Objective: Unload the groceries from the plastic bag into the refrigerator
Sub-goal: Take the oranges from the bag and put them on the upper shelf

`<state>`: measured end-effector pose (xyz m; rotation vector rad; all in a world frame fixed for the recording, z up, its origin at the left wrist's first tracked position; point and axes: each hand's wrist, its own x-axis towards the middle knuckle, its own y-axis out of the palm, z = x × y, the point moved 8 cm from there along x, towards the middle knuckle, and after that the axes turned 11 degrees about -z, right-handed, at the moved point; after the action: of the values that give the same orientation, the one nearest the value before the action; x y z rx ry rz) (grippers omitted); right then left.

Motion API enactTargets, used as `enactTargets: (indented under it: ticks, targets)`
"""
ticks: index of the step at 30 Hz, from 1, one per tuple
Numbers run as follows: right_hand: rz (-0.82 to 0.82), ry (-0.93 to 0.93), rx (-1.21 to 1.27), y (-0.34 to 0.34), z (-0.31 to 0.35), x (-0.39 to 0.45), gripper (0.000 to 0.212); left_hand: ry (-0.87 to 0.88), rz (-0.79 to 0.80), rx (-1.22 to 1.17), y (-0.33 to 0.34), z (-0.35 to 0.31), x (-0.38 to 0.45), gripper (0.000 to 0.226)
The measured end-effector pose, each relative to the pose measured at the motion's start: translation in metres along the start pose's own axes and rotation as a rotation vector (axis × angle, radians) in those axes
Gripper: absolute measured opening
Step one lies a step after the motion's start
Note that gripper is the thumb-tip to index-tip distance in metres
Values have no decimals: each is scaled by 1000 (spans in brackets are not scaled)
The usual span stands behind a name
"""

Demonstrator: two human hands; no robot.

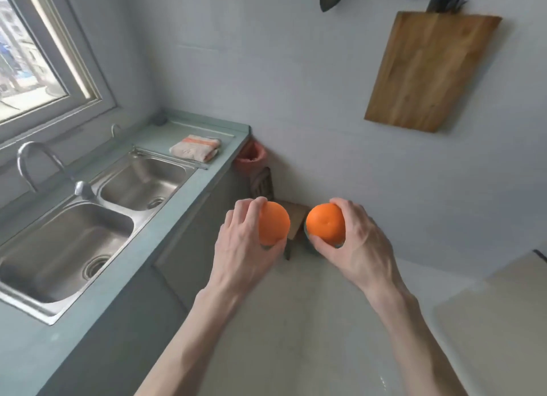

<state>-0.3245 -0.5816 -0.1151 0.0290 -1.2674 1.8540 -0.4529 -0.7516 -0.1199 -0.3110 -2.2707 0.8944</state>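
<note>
The biggest thing in view is the double steel sink (74, 226), at about nine o'clock, set in a pale green counter (207, 158) that has a folded cloth (196, 147) on it. At two o'clock a wooden cutting board (429, 69) hangs on the wall. Near the middle, the left hand (242, 247) has its fingers curled around one orange (275, 222), and the right hand (355, 241) grasps a second orange (325, 224) in the same way; the two fruits are near each other but not touching. The plastic bag and the refrigerator are not visible here. I think the person is carrying the fruit to the refrigerator. To do this well, keep both grips firm but gentle, turn the body toward the refrigerator, and free one hand if the door is closed.
</note>
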Motion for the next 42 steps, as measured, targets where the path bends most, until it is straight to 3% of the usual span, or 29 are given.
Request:
enactTargets:
  ticks: [8, 21, 33, 42]
  targets:
    - [-163, 145, -63, -71, -100, -2, 71, 138, 85, -81, 74, -97, 12, 69]
    - [-342, 420, -190, -120, -204, 20, 72, 326, 230, -222, 189, -203, 59, 70]
    - [-478, 609, -353, -155, -272, 83, 72, 550, 362, -440, 297, -289, 135, 72]
    - [-570, 765, -535, -208, -309, 70, 73, 702, 484, -620, 351, -372, 127, 70]
